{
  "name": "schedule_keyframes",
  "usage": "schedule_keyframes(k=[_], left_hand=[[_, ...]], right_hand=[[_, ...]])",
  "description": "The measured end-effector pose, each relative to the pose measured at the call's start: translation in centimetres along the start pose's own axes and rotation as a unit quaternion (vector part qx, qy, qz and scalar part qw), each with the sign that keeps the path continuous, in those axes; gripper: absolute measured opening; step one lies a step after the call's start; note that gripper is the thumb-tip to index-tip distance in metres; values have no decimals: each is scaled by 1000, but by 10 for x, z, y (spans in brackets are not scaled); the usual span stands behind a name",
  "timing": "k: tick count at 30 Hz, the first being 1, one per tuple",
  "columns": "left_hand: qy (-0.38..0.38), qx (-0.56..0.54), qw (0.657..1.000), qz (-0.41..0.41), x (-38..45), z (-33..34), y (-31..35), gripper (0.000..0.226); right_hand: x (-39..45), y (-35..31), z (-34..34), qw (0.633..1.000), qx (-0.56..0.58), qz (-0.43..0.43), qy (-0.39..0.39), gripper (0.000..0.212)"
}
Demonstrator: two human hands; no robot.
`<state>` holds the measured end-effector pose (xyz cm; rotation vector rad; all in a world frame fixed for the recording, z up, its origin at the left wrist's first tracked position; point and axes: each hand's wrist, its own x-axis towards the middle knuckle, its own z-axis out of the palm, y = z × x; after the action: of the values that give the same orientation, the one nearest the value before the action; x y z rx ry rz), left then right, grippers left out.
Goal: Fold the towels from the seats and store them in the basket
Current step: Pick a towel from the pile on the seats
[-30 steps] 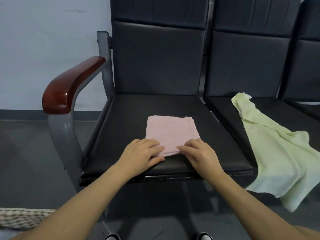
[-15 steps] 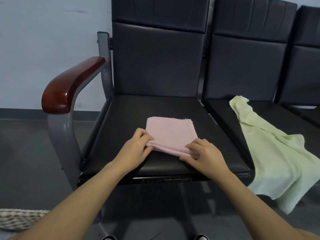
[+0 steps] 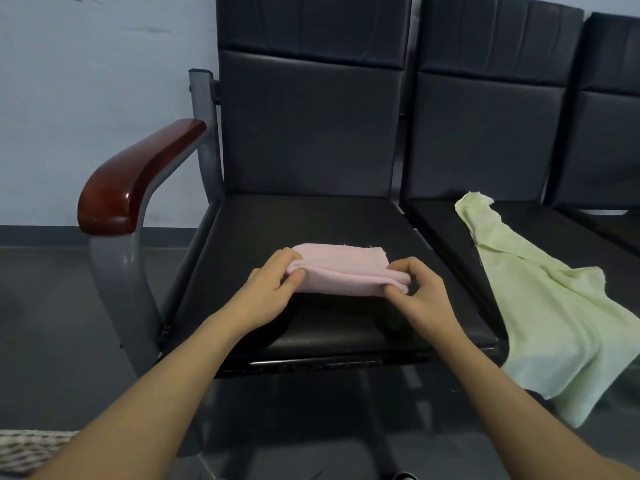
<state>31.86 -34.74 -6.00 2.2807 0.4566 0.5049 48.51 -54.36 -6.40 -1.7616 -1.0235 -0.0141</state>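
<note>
A folded pink terry towel (image 3: 341, 268) is held at its two near corners, lifted slightly off the black padded seat (image 3: 311, 216) of the bench. Its left end is pinched between thumb and curled fingers (image 3: 284, 259) of the left hand (image 3: 266, 292); its right end is pinched likewise by the right hand (image 3: 420, 294). The long axis runs left to right between the fingers. A crumpled pale green towel (image 3: 540, 306) is draped over the next seat, well right of the right fingers.
</note>
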Motion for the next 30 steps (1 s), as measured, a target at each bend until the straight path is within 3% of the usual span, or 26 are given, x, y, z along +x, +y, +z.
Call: schedule_keyframes(k=[7, 11, 15, 20, 22, 24, 25, 27, 30], left_hand=[[156, 60, 984, -54, 16, 10, 24, 19], [221, 108, 966, -83, 37, 17, 30, 25], [238, 121, 958, -100, 66, 21, 28, 25], [232, 143, 950, -150, 92, 34, 12, 25], [245, 195, 942, -121, 99, 42, 5, 22], [276, 239, 931, -7, 103, 46, 5, 13], [273, 255, 926, 56, 105, 46, 5, 12], [161, 302, 933, 116, 105, 48, 7, 22], [-8, 349, 936, 49, 103, 49, 3, 41]], right_hand=[[19, -2, 10, 993, -45, 70, 79, 6], [40, 0, 16, 987, -65, 120, 87, 19], [61, 8, 24, 976, -93, 169, 98, 24], [80, 25, 32, 967, -160, 190, 61, 17], [84, 33, 35, 960, -191, 196, 52, 14], [87, 38, 35, 959, -195, 199, 47, 15], [87, 39, 34, 960, -197, 197, 43, 16], [85, 41, 32, 965, -192, 177, 24, 19], [79, 38, 28, 974, -174, 135, -57, 25]])
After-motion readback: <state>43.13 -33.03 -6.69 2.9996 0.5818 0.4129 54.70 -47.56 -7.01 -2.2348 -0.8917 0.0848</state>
